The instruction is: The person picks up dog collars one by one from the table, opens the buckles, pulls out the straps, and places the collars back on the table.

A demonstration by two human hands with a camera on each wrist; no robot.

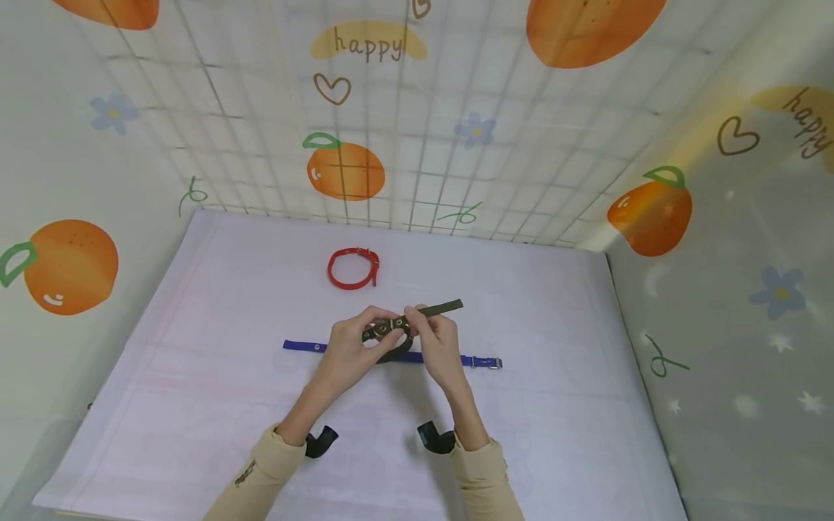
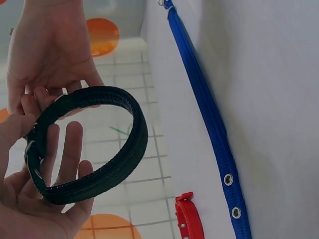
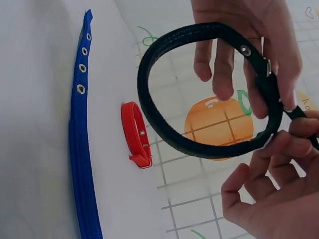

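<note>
A dark green pet collar point(image 1: 438, 309), bent into a loop, is held up between both hands. My left hand point(image 1: 347, 354) pinches it near the metal buckle and eyelets, at the left. My right hand point(image 1: 440, 350) pinches the strap beside the buckle, and the strap's free end sticks out past these fingers to the upper right. In the right wrist view the loop point(image 3: 144, 94) hangs round and open, with an eyelet showing next to the buckle. Below the hands a blue collar point(image 1: 430, 357) lies stretched out flat, partly hidden by them.
A red collar point(image 1: 334, 277), fastened into a ring, lies farther back on the white-covered table point(image 1: 554, 311). A wire grid behind a printed curtain point(image 1: 417, 166) rises at the table's far edge. Black curved pieces point(image 1: 322, 441) show beside both wrists.
</note>
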